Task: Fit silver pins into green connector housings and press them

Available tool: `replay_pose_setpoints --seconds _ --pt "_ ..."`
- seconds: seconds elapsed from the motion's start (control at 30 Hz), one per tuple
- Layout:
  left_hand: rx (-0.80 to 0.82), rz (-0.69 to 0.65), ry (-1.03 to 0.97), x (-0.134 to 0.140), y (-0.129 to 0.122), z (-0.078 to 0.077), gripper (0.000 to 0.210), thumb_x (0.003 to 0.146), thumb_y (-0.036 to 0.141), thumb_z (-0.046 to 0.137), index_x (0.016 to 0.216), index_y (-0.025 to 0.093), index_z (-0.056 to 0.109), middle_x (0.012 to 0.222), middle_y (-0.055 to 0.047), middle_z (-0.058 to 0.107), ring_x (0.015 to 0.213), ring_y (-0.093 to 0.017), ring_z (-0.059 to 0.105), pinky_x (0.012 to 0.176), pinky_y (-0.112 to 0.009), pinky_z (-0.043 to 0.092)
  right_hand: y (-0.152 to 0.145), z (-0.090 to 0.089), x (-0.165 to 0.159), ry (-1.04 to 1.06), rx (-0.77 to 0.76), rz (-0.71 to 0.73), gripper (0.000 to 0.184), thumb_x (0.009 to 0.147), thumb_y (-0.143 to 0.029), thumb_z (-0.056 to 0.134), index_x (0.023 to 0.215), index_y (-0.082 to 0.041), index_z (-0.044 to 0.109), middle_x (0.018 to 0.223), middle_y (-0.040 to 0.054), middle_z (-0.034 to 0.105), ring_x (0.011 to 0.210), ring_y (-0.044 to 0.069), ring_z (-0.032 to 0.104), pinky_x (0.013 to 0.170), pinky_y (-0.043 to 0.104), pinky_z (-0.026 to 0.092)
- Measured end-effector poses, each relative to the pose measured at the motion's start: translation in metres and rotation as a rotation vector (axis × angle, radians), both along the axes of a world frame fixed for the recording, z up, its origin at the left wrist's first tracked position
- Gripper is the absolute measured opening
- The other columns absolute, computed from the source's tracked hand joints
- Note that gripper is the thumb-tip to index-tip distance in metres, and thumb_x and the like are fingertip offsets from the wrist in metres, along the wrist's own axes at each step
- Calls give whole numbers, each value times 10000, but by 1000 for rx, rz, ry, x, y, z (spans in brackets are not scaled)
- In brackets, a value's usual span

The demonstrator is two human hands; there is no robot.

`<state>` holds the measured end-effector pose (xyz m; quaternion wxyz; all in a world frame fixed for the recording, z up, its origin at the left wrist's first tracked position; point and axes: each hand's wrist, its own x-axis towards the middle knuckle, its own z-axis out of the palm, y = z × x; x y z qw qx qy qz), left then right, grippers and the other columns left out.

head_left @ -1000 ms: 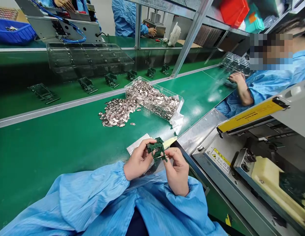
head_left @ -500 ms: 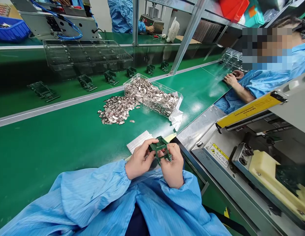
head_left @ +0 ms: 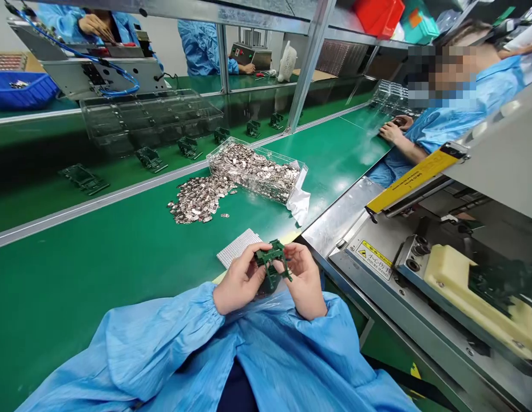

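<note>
"The green frame [head_left: 268, 256], where is it held?"

"It is held up in front of the blue coat [head_left: 163, 337], near the white sheet [head_left: 238, 248] with the tiny squares."

"And the hands?"

"They are brought close together around it. Its left side is pinched by the thumb and fingers of the left hand [head_left: 237, 284]. Its right side is met by the fingertips of the right hand [head_left: 308, 281], but whether it is pinched there cannot be told."

"How should this be done well?"

"It seems best if it is held by its edges with a soft squeeze. The thin legs should not be pushed hard, as they might be bent. It should be turned slowly, with one side always kept safe in one hand."

"What has been changed since half a second ago?"

"The right hand was curled tighter then. Now its fingers are spread more, by the right edge. The view has been shifted too, so the pile of metal bits [head_left: 195, 200] is seen a little lower and more to the left."
</note>
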<state>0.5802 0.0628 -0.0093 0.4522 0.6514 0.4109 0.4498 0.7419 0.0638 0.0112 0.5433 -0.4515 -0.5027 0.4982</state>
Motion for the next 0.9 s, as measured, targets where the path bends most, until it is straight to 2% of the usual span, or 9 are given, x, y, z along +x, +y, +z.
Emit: replay_pose_setpoints --seconds 0.23,0.3,0.37,0.47,0.6,0.67,0.8,0.83,0.9 --pt "-16 -25 4 7 -12 11 331 940 327 496 1241 190 481 1022 -95 624 874 -186 615 750 -294 525 -5 -4 5 8 18 0 329 755 -332 768 971 -223 545 869 16 641 771 167 613 686 281 513" --pt "-49 -50 39 7 -11 20 330 942 313 490 1251 198 470 1083 -107 622 901 -193 620 764 -306 532 -8 0 16 -56 100 58 355 802 -316 719 1096 -221 545 990 53 654 881 194 629 733 310 527" --pt "-63 -101 105 8 -9 31 327 939 286 488 1256 207 465 1114 -108 625 930 -202 624 786 -321 536 -14 7 30 -187 208 138 510 816 -284 698 1280 -228 494 1215 101 603 1092 237 585 851 364 521" --pt "-43 -254 197 16 -5 52 325 920 240 503 1243 204 489 1076 -99 655 975 -222 628 825 -348 535 -29 22 54 -371 344 160 629 797 -249 716 1370 -245 457 1345 106 532 1233 268 504 992 424 464" --pt "-118 -585 156 47 12 85 458 896 232 557 1335 207 431 1106 -113 664 972 -214 654 811 -339 551 -56 35 100 -336 337 37 550 771 -353 765 1267 -229 563 1211 109 618 1104 283 599 944 435 509" --pt "-135 -718 135 75 29 100 539 875 250 603 1370 208 393 1151 -124 651 1019 -217 655 825 -338 556 -72 36 133 -263 340 -188 625 710 -456 814 1241 -216 588 1159 120 640 1047 299 631 886 437 543" --pt "194 -716 199 159 57 116 484 842 301 644 1284 172 494 1254 -147 610 1172 -257 585 943 -395 519 -100 36 204 -113 507 -1035 663 682 -528 797 1216 -200 584 1154 120 608 1074 319 614 865 480 543" --pt "292 -707 213 183 61 118 491 829 303 658 1272 154 506 1283 -159 594 1205 -271 562 992 -417 489 -106 36 219 -103 529 -1184 653 686 -518 786 1213 -195 576 1171 120 592 1086 327 604 876 513 530" --pt "411 -710 224 231 63 118 588 792 319 701 1299 117 483 1360 -199 531 1280 -305 501 1081 -451 411 -115 36 242 -126 520 -1329 646 669 -482 793 1197 -184 570 1172 113 581 1075 341 603 893 583 502"
